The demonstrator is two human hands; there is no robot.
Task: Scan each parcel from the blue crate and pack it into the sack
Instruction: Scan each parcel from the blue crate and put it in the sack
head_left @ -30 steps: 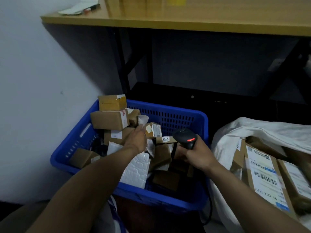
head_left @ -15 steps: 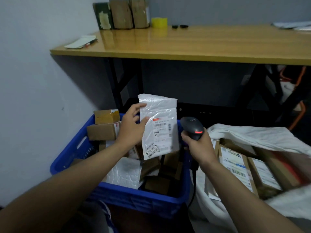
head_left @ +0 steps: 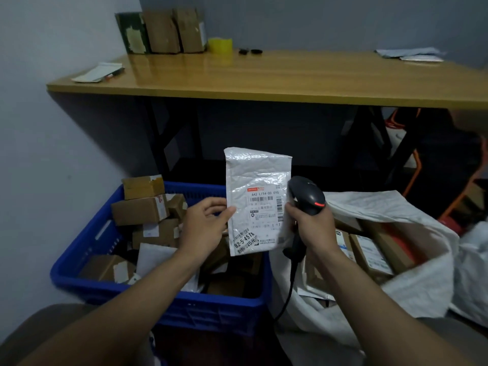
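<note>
Head view: your left hand (head_left: 203, 228) pinches the left edge of a white padded plastic mailer (head_left: 257, 180), thumb on the front and fingers behind, holding it in the air over the right half of the blue plastic crate (head_left: 163, 305). The mailer stands upright with its long axis vertical. Its printed label faces you the right way up, and its top edge rises well above the crate's far wall.

Your right hand (head_left: 310, 224) is wrapped round the grip of a black handheld barcode scanner (head_left: 307, 192) above the crate's right wall, and the scanner head overlaps the mailer's right edge. Its black cable (head_left: 289, 291) drops just outside that wall, against the open white woven sack (head_left: 412, 286) right of the crate.

Above the crate you have open air up to the long wooden table (head_left: 264, 77), whose front edge runs beyond the far wall. A pale room wall stands near the crate's left side.

Brown cardboard boxes (head_left: 138, 210) fill the crate's left and far parts, and your left forearm covers its middle. The scanner's window is turned away from you, and the label's small print is too blurred to read. Labelled boxes (head_left: 369, 254) in the sack are partly under its folded rim.
</note>
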